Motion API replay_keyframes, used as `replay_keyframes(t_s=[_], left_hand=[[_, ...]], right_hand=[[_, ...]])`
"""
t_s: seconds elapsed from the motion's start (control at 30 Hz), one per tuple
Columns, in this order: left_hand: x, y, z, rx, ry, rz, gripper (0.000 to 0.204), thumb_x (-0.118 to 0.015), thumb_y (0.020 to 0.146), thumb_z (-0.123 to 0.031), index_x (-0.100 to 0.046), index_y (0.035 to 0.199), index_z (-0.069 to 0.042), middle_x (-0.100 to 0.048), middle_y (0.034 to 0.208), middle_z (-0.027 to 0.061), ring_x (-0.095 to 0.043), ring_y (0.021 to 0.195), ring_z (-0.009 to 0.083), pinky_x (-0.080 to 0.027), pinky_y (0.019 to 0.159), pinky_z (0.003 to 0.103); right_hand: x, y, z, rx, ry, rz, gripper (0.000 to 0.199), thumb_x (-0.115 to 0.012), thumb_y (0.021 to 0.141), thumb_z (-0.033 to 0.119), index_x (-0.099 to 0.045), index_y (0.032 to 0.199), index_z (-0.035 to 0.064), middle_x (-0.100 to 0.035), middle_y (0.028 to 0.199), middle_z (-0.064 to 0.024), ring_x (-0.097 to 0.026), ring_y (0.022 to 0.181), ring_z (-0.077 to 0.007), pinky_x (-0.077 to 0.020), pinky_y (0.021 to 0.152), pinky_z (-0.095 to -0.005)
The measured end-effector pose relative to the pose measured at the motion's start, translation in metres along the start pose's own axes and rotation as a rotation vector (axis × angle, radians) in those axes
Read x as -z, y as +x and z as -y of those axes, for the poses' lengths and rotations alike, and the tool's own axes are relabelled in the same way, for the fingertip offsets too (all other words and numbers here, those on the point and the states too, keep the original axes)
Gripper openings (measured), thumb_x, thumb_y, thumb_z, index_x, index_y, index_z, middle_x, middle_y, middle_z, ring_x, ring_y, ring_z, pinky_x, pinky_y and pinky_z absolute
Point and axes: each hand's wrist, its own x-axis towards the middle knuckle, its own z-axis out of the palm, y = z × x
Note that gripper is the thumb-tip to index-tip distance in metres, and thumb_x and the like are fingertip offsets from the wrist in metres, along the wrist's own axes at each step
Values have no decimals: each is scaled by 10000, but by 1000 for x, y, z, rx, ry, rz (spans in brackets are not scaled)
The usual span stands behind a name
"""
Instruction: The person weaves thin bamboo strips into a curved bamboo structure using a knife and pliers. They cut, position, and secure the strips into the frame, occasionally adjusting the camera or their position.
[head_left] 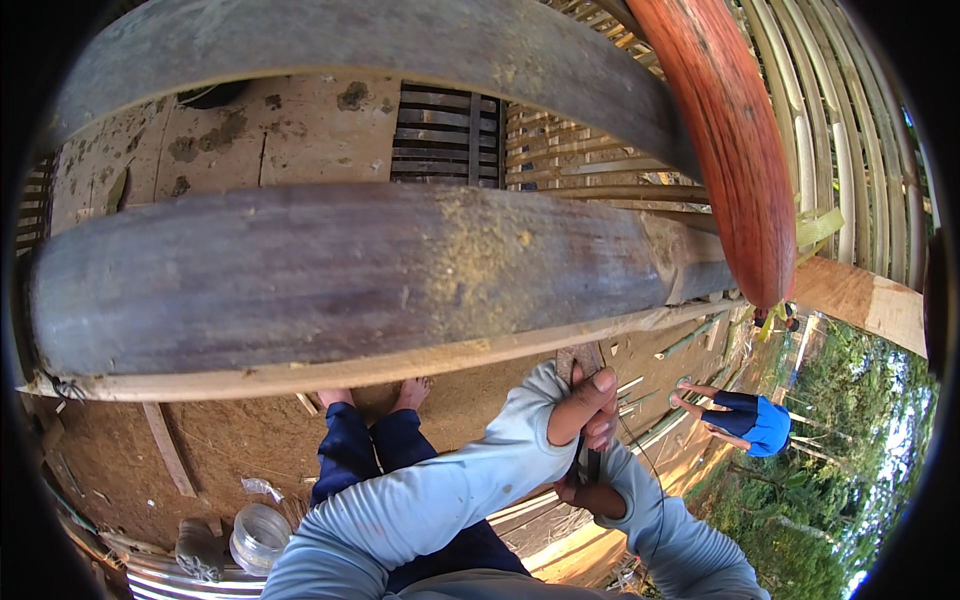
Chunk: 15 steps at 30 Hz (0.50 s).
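My left hand (583,408) is closed around a narrow, rough brown wooden piece (580,357), its thumb pointing up along it. Just below, my right hand (590,495) is closed about a dark, blade-like strip (593,465) that seems to run on from the wood. Whether the two are one tool I cannot tell, and my right fingers are partly hidden. A thin dark cord (655,480) hangs beside the right sleeve. Beyond my hands lies a thick, dark bamboo pole (330,275) with yellowish dust, along a pale wooden rail (300,370).
A second bamboo pole (350,38) runs farther off. At upper right, a reddish wooden post (735,150) crosses before bamboo slats (860,130). A clear plastic tub (260,538) stands lower left, near a loose board (170,450). Another person (765,428) in blue bends at right.
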Motion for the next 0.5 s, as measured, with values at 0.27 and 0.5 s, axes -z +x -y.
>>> replay_keyframes(t_s=[0.27,0.5], left_hand=[[10,5,-3,-89,47,181,402,-667,885,-421,-571,786,-43,-559,620,42,-555,607,151,-430,589,303],[8,11,12,-1,-93,79,338,-811,774,-264,-549,773,-50,-508,557,43,-503,491,131,-391,472,273]], right_hand=[[-11,18,11,51,-164,-171,730,-824,702,105,-408,1302,81,-566,1094,-35,-557,1013,-141,-458,893,-302],[-12,39,-11,88,253,-83,469,-648,855,431,-505,1165,110,-598,969,-17,-591,908,-156,-497,808,-329]])
